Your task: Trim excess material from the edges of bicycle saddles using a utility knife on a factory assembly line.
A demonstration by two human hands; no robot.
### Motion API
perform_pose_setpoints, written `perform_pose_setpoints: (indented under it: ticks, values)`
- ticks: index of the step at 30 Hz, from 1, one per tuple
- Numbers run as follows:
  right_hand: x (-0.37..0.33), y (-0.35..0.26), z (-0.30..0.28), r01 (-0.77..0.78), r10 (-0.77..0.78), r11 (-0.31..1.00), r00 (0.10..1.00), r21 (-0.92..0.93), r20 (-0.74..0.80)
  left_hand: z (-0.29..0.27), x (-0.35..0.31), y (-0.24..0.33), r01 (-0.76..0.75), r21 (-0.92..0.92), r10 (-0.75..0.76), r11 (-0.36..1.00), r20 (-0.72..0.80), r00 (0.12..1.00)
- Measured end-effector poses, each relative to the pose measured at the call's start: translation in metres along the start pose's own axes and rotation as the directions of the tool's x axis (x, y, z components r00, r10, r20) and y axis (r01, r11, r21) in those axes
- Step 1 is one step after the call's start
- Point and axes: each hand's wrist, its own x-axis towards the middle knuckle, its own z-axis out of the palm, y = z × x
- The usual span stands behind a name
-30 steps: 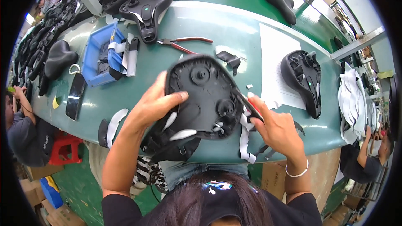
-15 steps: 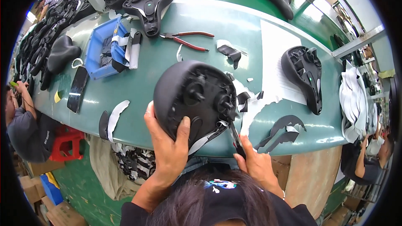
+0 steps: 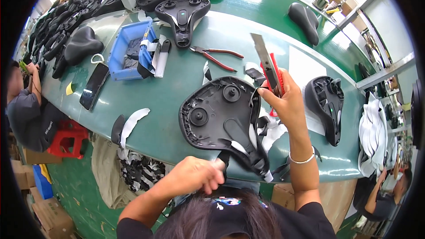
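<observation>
A black bicycle saddle [image 3: 208,102] rests underside up on the table in front of me, its wide end away and its narrow nose toward my right. My right hand [image 3: 285,97] is closed on a red utility knife [image 3: 273,75], blade pointing up and away. Its thumb and fingertips are at the saddle's right edge, by a dark strip of cover. Close to the saddle's near edge, my left hand [image 3: 192,176] is closed, its fingers smeared by motion. A dark strip of cover material [image 3: 224,161] hangs at its fingertips.
Red-handled cutting pliers [image 3: 219,56], a blue bin [image 3: 130,53] and a phone [image 3: 94,86] lie on the table. Other saddles [image 3: 183,15] stand beyond and at the right [image 3: 325,106]. Offcuts [image 3: 133,124] are scattered about. Co-workers [image 3: 26,102] sit at both sides.
The saddle has gone from being held tilted in my left hand to lying on the table. My right hand has risen with the knife; my left has moved off toward me.
</observation>
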Motion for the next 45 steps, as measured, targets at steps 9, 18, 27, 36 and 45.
perform_pose_setpoints:
  ticks: [9,18,27,36,45]
  values:
    - [-0.013,-0.026,-0.028,0.089,-0.077,0.975,0.995,-0.206,0.066,-0.035,0.143,0.078,-0.423,0.834,0.830,0.354,-0.072,0.553]
    - [-0.009,-0.032,-0.054,0.441,-0.071,0.511,0.877,-0.738,0.475,-0.027,0.125,0.093,-0.409,0.126,0.428,0.904,-0.302,0.852]
    - [-0.101,-0.042,-0.015,0.072,0.132,0.676,0.967,-0.733,0.217,-0.084,0.114,0.111,-0.888,-0.460,0.579,-0.024,-0.730,0.363]
    - [-0.094,0.006,-0.014,-0.164,0.160,0.985,0.984,-0.046,-0.075,-0.079,0.101,0.052,-0.025,0.813,0.527,0.582,-0.354,0.773]
    - [0.024,0.016,-0.098,0.062,0.006,0.993,0.832,0.103,-0.554,-0.106,0.144,0.150,-0.776,-0.064,0.550,0.628,-0.669,0.500]
